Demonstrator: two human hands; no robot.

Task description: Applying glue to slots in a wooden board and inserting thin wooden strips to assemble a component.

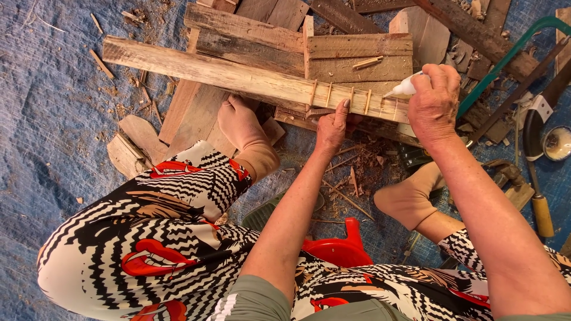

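Note:
A long pale wooden plank (226, 71) lies across a pile of boards in front of me. Several thin wooden slivers (351, 95) stand in a row across its right end. My left hand (333, 125) presses on the plank's near edge just below the slivers, fingers flat. My right hand (434, 104) is closed around a small white glue bottle (404, 87), its nozzle pointing left at the slivers near the plank's right end. My feet in tan socks (244, 128) rest beneath the plank.
Wooden boards (357, 56) and offcuts are stacked behind the plank on a blue tarp (53, 119). A green-framed saw (511, 53), a wooden-handled tool (538, 202) and a round tin (558, 142) lie at right. A red plastic stool (339, 246) is under me. Shavings litter the ground.

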